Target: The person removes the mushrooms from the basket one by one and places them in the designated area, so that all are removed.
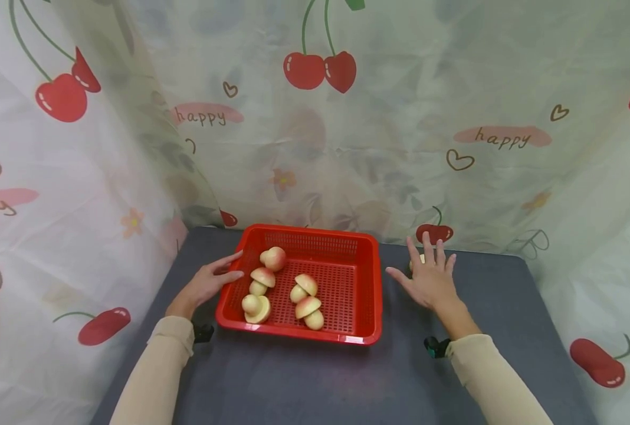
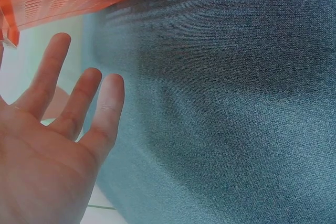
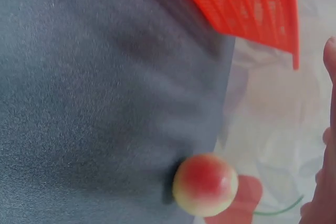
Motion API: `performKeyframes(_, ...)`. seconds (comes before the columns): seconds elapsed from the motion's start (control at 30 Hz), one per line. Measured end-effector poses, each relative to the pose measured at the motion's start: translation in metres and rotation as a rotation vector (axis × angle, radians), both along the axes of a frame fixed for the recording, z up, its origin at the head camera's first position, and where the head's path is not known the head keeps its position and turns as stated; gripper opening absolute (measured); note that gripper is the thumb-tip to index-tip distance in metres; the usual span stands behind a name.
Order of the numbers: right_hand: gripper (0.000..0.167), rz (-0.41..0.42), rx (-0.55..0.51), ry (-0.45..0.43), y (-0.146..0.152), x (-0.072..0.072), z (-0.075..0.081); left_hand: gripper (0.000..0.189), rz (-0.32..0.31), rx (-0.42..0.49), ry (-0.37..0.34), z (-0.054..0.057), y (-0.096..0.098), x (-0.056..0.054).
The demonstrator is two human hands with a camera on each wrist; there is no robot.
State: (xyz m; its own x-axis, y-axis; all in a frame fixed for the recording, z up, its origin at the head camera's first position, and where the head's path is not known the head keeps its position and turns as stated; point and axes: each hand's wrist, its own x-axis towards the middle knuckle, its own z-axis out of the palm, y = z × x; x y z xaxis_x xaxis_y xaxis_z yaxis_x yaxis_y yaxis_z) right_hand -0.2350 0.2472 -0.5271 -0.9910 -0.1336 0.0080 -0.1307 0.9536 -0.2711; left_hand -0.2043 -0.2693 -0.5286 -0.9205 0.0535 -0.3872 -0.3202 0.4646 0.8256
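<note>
A red plastic basket (image 1: 368,283) stands on the dark table and holds several toy mushrooms with pinkish caps and cream stems, among them one mushroom (image 1: 307,284) near its middle. At the basket's left side is my left hand (image 1: 206,286), fingers spread and fairly straight, thumb and a fingertip by the rim; whether they touch it I cannot tell. My right hand (image 1: 430,283) hovers to the right of the basket with fingers spread, holding nothing. Beneath it, a round red-and-cream mushroom (image 3: 206,184) lies on the table, mostly hidden by the hand in the head view.
The dark cloth-like tabletop (image 1: 294,383) reaches back to a hanging white curtain (image 1: 347,147) printed with cherries and hearts. The curtain also stands along the left and right sides.
</note>
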Motion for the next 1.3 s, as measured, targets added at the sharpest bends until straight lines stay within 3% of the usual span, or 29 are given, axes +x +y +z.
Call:
performKeyframes(0.1,0.103,0.038,0.021,0.016,-0.007,0.003,0.003,0.069,0.002,0.003,0.001,-0.002,-0.001,0.001)
performKeyframes(0.2,0.102,0.070,0.031,0.034,-0.014,0.006,0.009,0.067,0.007,-0.002,0.014,-0.017,-0.006,-0.004)
performKeyframes(0.53,0.096,0.172,0.063,0.041,-0.043,0.013,0.028,0.067,0.000,-0.027,0.025,-0.015,-0.008,-0.004)
performKeyframes(0.87,0.095,0.257,0.062,-0.001,-0.071,0.012,0.033,0.067,-0.001,-0.010,0.029,-0.015,-0.006,-0.003)
performKeyframes(1.3,0.093,0.365,0.088,0.015,-0.109,0.009,0.039,0.068,-0.006,-0.019,0.024,-0.017,-0.005,-0.003)
